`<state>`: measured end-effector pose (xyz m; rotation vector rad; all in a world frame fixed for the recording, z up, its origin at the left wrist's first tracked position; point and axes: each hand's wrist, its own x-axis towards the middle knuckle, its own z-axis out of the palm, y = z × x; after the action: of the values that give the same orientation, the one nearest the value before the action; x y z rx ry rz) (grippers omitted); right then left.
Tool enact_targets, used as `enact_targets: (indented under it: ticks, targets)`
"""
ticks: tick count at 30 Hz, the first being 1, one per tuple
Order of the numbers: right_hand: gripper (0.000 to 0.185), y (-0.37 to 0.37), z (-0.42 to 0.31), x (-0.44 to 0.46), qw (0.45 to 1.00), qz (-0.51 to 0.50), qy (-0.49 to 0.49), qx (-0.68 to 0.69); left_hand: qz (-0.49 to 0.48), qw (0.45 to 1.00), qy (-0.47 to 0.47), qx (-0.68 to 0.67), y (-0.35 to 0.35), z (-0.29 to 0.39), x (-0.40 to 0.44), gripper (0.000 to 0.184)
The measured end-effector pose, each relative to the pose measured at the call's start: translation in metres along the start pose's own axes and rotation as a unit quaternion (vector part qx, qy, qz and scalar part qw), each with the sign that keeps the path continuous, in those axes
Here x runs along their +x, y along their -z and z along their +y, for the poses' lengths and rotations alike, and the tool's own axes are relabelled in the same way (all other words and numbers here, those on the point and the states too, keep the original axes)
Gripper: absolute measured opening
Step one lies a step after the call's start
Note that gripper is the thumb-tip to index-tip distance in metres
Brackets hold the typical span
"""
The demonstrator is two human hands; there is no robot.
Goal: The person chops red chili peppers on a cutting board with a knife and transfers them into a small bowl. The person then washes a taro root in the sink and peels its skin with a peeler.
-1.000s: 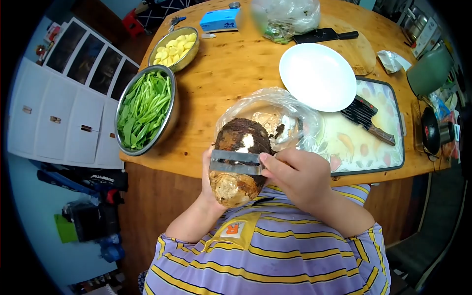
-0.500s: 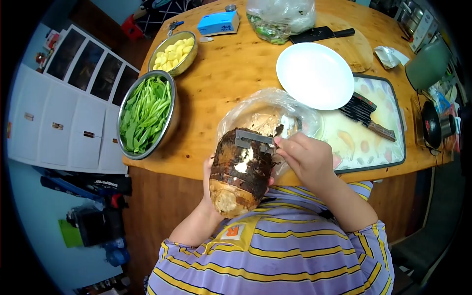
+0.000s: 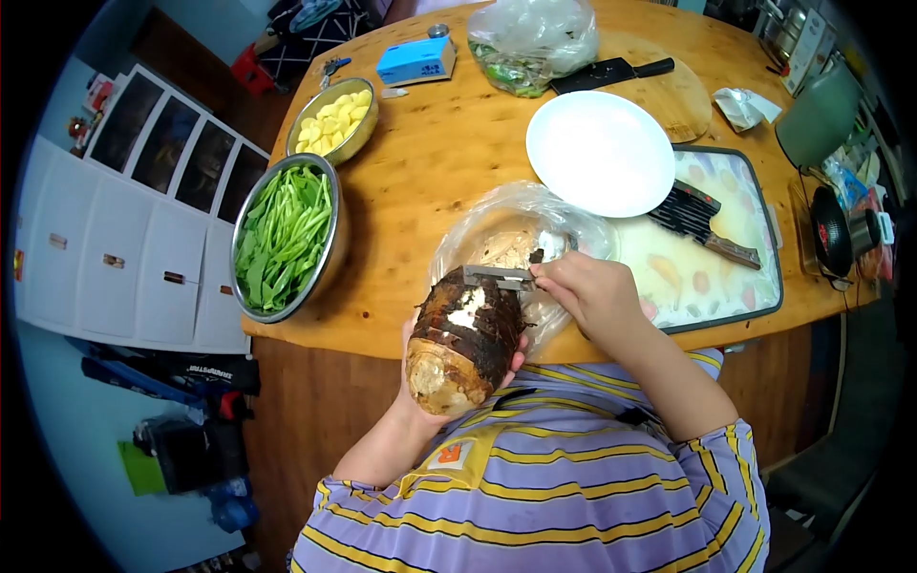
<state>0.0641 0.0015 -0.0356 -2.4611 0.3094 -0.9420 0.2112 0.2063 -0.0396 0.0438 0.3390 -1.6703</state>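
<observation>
A large brown taro (image 3: 466, 344) with rough, hairy skin and pale bare patches rests in my left hand (image 3: 409, 393). The fingers curl under and around it, partly hidden. My right hand (image 3: 594, 294) is closed on a metal peeler (image 3: 497, 278), whose blade lies across the taro's far end. A dark scrap of skin (image 3: 537, 256) sits at the peeler's handle side. Just beyond the taro, a clear plastic bag (image 3: 458, 227) lines a container on the table edge, with peelings (image 3: 506, 250) inside.
At left stand a metal bowl of green vegetables (image 3: 285, 237) and a bowl of peeled yellow chunks (image 3: 332, 124). A white plate (image 3: 600, 153) overlaps a cutting board (image 3: 712, 304) bearing a slotted knife (image 3: 707, 229). Farther back are a black cleaver (image 3: 611, 73), a bag of greens (image 3: 533, 48) and a blue box (image 3: 416, 61).
The peeler has slid to the taro's far end, and a larger pale patch shows on the skin. The view has shifted slightly.
</observation>
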Motion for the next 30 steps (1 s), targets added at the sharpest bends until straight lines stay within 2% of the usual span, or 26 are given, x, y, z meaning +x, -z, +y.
enact_targets:
  ticks: [1,4,6,8,11,14,17,20,21,23,24,26,27,30]
  targets:
    - [0.012,0.0,0.003,0.001,1.0,-0.007,-0.003,-0.017,0.014,1.0,0.001,-0.025,0.0,-0.001,-0.001,0.098]
    - [0.011,0.004,0.014,-0.006,0.998,-0.014,-0.027,-0.048,-0.029,0.999,0.03,-0.017,-0.004,0.002,-0.01,0.104]
    - [0.012,0.012,0.024,-0.005,0.998,0.0,-0.04,-0.048,-0.152,0.987,-0.001,0.046,-0.005,0.007,-0.021,0.112]
    - [0.013,0.019,0.008,0.001,0.996,-0.045,-0.057,-0.053,-0.124,0.99,-0.057,0.032,-0.028,0.004,-0.03,0.114]
    - [0.015,0.027,-0.002,0.012,0.989,-0.077,-0.088,-0.094,-0.155,0.986,-0.044,0.032,-0.025,0.017,-0.016,0.113]
    - [0.016,0.038,-0.017,0.015,0.99,-0.039,-0.132,-0.033,-0.115,0.991,-0.041,0.06,-0.023,0.021,-0.009,0.11]
    - [0.016,0.057,-0.025,0.017,0.979,-0.063,-0.195,0.0,-0.072,0.992,-0.063,0.086,-0.025,0.012,0.002,0.101]
    - [0.016,0.061,-0.022,0.015,0.972,-0.059,-0.222,0.046,-0.089,0.987,-0.062,0.122,-0.02,0.017,0.01,0.106]
    - [0.016,0.061,-0.022,0.014,0.97,-0.05,-0.229,0.06,-0.078,0.978,-0.105,0.164,-0.023,0.015,0.011,0.105]
    - [0.017,0.061,-0.022,0.013,0.963,-0.041,-0.252,0.087,-0.053,0.949,-0.186,0.25,-0.032,0.01,0.015,0.104]
    - [0.018,0.061,-0.023,0.012,0.957,-0.041,-0.27,0.102,-0.002,0.893,-0.268,0.361,-0.027,0.015,0.016,0.1]
    - [0.019,0.058,-0.022,0.01,0.951,-0.037,-0.283,0.122,-0.053,0.841,-0.328,0.427,-0.023,0.02,0.021,0.091]
    - [0.019,0.054,-0.019,0.007,0.952,-0.03,-0.278,0.126,-0.037,0.83,-0.365,0.42,-0.018,0.023,0.028,0.092]
    - [0.019,0.054,-0.02,0.006,0.949,-0.034,-0.284,0.131,0.01,0.656,-0.512,0.554,-0.021,0.026,0.042,0.118]
